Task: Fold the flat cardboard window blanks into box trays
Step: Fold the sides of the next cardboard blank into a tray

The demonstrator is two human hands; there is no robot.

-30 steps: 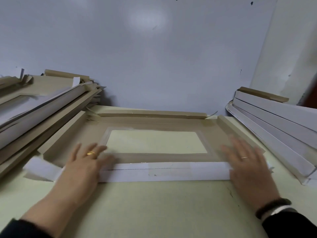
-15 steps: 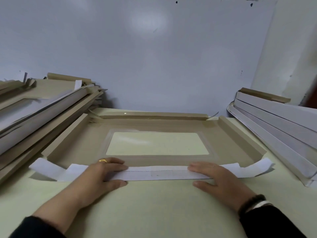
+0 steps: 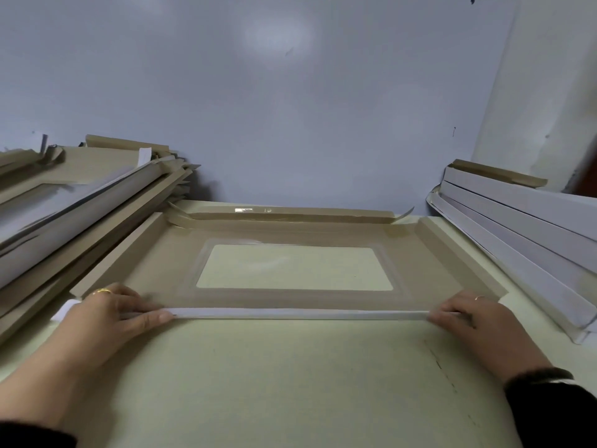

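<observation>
Near white flap of the brown cardboard window blank [image 3: 290, 299] now stands upright, lifted since a moment ago. Left hand [image 3: 119, 313] and right hand [image 3: 468, 315], moved out to its ends, pinch it. Near wall looks almost formed.

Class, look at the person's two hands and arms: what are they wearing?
The left hand wears a gold ring; its black sleeve shows only at the frame's corner. The right hand wears a thin ring, with a black sleeve ending at the wrist.

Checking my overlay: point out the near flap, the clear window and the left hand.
near flap [image 3: 300, 313], head view, middle of its white strip.
clear window [image 3: 294, 268], head view, centre of the pane.
left hand [image 3: 109, 313], head view, its back.
</observation>
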